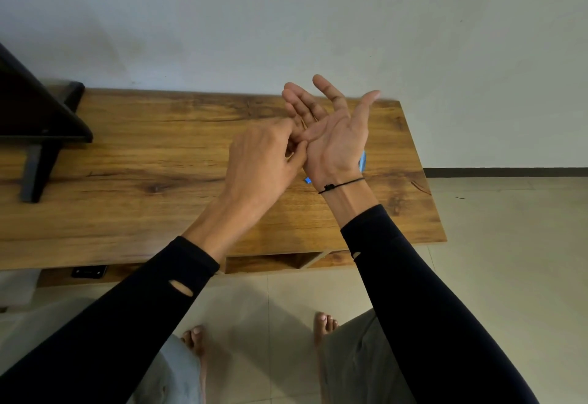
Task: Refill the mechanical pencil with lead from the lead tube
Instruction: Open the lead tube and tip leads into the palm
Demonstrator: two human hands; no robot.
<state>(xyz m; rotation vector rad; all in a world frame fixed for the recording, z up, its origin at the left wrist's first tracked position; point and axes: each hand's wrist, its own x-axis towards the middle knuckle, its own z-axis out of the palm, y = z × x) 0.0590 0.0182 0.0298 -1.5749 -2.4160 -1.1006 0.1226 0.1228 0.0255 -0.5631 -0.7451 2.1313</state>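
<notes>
My right hand (334,136) is held palm up above the wooden table (159,162), fingers spread and flat. A thin dark line, perhaps a lead (304,122), lies across the base of its fingers. My left hand (264,162) reaches in from the left, its fingertips pinched together against the edge of the right palm. Whether they grip a lead is too small to tell. Two blue bits, one (362,162) by the wrist and one (307,180) below it, show on the table under my right wrist. The wrist hides the rest, so I cannot tell pencil from lead tube.
A black stand (41,123) occupies the table's left end. The wall runs right behind the table. The table's right edge (426,181) drops off to tiled floor. An open shelf (273,262) sits under the front edge, and my bare feet stand below it.
</notes>
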